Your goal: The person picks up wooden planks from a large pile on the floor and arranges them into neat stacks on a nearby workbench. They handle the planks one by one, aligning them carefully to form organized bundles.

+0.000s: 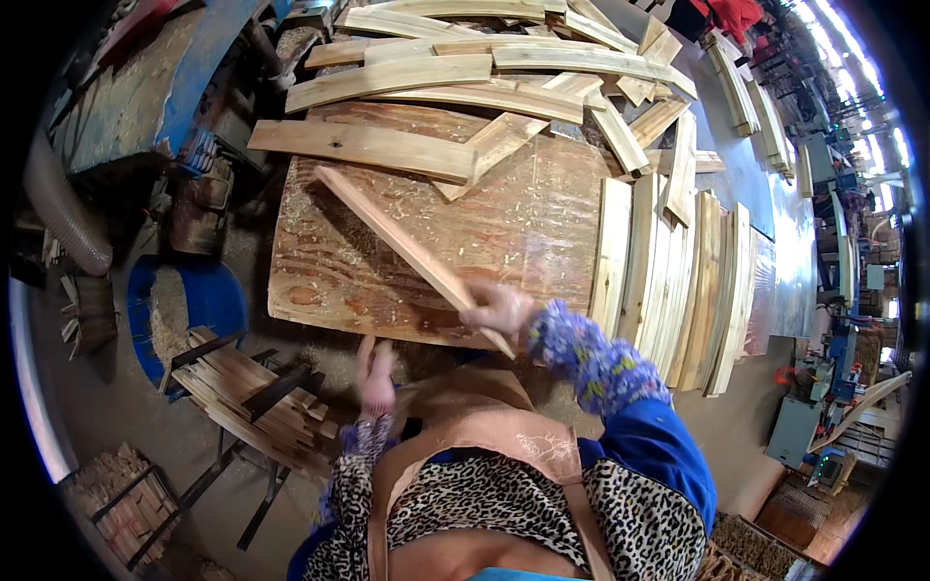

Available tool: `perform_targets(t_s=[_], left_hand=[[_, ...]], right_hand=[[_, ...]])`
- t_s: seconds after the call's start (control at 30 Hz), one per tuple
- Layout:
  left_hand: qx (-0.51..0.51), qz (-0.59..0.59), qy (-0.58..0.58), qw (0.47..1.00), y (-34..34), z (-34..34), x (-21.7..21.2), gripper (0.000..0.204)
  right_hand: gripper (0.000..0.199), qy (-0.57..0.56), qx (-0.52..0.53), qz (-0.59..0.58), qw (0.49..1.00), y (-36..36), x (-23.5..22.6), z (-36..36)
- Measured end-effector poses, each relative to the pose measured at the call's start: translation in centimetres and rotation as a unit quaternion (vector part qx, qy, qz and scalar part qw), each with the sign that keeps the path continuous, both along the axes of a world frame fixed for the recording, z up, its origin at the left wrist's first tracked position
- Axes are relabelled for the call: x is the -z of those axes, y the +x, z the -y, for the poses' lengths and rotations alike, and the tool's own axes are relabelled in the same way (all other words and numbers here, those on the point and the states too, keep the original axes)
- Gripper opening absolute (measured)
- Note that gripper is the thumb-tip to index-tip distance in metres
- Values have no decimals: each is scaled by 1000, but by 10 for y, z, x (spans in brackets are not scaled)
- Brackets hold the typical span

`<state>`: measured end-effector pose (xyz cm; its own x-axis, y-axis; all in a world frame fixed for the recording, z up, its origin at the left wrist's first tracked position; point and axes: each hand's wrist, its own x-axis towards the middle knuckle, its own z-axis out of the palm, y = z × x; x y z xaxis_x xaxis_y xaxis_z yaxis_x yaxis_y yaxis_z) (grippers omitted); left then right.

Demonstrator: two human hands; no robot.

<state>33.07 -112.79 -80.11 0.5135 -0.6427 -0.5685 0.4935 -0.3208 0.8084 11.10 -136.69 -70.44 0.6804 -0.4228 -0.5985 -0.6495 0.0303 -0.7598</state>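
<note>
My right hand (499,308) is closed around a long, narrow wooden board (392,237) near its close end. The board slants over the plywood tabletop (542,218), its far end pointing up and left. My left hand (376,380) is beside the table's front edge, somewhat blurred, its fingers stretched out with nothing in them. Across the table from my hands, a loose plank (363,147) lies in front of a heap of pale boards (436,92). Right of my right hand, several boards (668,281) lie side by side in a row.
A blue machine (126,97) stands at the far left, with a blue tub (218,290) of shavings below it. A dark metal rack (281,397) with thin strips is close to my left. More boards (731,82) lie on a shiny surface (790,252) at right.
</note>
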Motion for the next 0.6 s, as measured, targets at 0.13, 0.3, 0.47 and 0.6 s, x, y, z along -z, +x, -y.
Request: perform_targets(t_s=[0.13,0.3,0.47,0.6], left_hand=[[46,-126,-104,985,-79,96,-11,34],[82,-25,-85,993,-136,139,-27,31],[156,35,-92,983,-181,167,-48,29],[253,90,-79,960,-219,198,-46,28]], right_hand=[[67,83,18,-12,996,-81,31,-42],[64,-418,-231,-182,860,-174,18,40],[57,-351,-303,-253,849,-225,3,57],[43,-338,-295,-345,824,-232,10,58]])
